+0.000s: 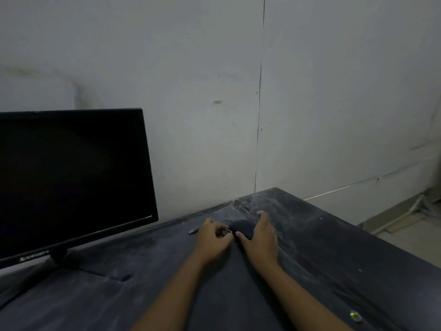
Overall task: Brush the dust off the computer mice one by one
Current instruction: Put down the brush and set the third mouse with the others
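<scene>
The right hand (261, 237) wraps its fingers (262, 216) round 1 dark rounded plastic mouse (242, 226), likely light, rigid and slick; the left hand (212, 238) is curled, its hold unclear.

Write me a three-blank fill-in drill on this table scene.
1. The monitor stands on the ____ side of the table.
2. The right hand curls round a dark ____.
3. The tabletop is streaked with pale ____.

Missing words: left; mouse; dust.
</scene>
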